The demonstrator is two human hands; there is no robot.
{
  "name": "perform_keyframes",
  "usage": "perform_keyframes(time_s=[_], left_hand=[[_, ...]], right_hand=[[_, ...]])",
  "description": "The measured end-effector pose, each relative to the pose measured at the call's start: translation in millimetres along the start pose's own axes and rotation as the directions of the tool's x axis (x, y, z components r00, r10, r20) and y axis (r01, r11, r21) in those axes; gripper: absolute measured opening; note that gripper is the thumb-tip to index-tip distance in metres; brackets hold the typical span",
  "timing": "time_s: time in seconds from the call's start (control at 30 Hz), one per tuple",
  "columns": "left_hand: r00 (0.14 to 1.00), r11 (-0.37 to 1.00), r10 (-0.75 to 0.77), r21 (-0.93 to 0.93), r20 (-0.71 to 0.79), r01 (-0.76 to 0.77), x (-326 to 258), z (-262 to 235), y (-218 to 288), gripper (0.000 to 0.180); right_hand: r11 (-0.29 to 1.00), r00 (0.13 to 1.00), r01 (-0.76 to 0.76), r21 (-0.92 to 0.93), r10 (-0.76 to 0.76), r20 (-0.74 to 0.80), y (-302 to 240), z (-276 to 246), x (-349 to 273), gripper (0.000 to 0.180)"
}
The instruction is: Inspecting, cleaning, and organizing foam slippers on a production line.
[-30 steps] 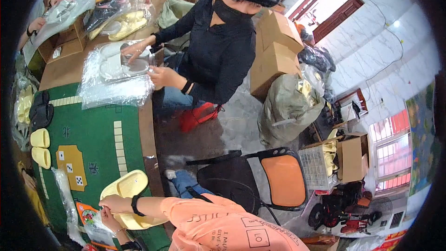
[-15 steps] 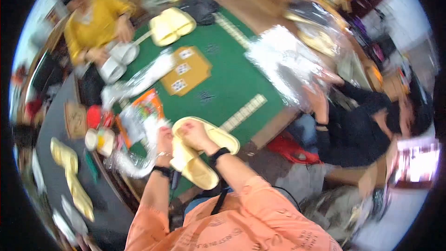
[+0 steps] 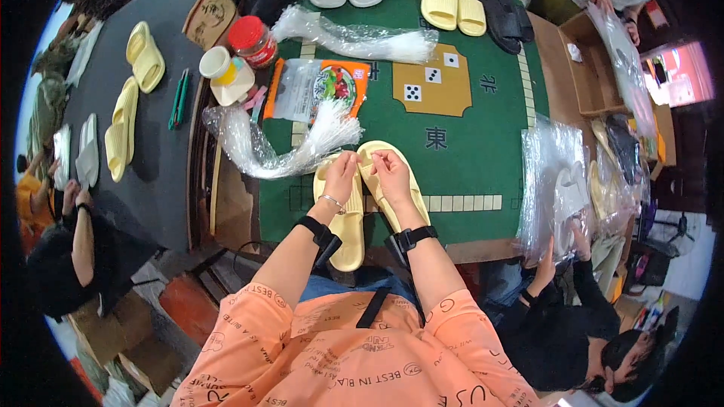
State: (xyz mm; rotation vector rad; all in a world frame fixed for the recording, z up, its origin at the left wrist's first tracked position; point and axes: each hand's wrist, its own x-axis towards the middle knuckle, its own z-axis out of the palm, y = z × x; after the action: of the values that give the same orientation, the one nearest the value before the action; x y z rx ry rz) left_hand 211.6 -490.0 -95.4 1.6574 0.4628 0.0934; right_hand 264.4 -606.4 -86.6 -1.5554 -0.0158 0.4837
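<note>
Two pale yellow slippers lie side by side at the near edge of the green table point(image 3: 467, 151). My left hand point(image 3: 341, 173) rests on the left slipper point(image 3: 345, 226), fingers pinched at its strap. Its neighbour, the right slipper point(image 3: 400, 188), lies under my right hand point(image 3: 391, 172), which pinches something small at the strap; what it is cannot be made out. Just left of my hands lies a bundle of clear plastic bags point(image 3: 279, 143).
A printed snack bag point(image 3: 320, 87), a red-lidded jar point(image 3: 253, 41) and a cup point(image 3: 215, 64) stand beyond the bags. More slippers point(image 3: 452, 4) lie at the far edge. A person point(image 3: 573, 316) at the right handles plastic bags point(image 3: 558, 181); other people work at the left and the far side.
The view has swung from the room and a seated person to straight down over the table. My hands, holding the yellow slippers earlier, now rest on them at the table's near edge.
</note>
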Motion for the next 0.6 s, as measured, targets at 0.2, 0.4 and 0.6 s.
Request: perform_keyframes(time_s=[0.2,0.4,0.6], left_hand=[[0.994,0.978,-0.096,-0.191,-0.052,0.084,-6.1,4.8,-10.1,0.013],[0.998,0.975,-0.060,-0.215,-0.005,0.057,-4.4,3.8,-4.5,0.006],[0.990,0.953,-0.003,-0.299,-0.140,-0.040,-7.0,10.1,4.0,0.009]], right_hand=[[0.992,0.998,0.004,-0.129,0.003,0.056,7.8,-1.3,-3.1,0.011],[0.990,0.996,0.031,-0.139,-0.019,0.092,-3.6,-6.1,-4.0,0.014],[0.996,0.992,-0.081,-0.037,0.084,0.092,-18.4,-7.2,-2.5,0.008]])
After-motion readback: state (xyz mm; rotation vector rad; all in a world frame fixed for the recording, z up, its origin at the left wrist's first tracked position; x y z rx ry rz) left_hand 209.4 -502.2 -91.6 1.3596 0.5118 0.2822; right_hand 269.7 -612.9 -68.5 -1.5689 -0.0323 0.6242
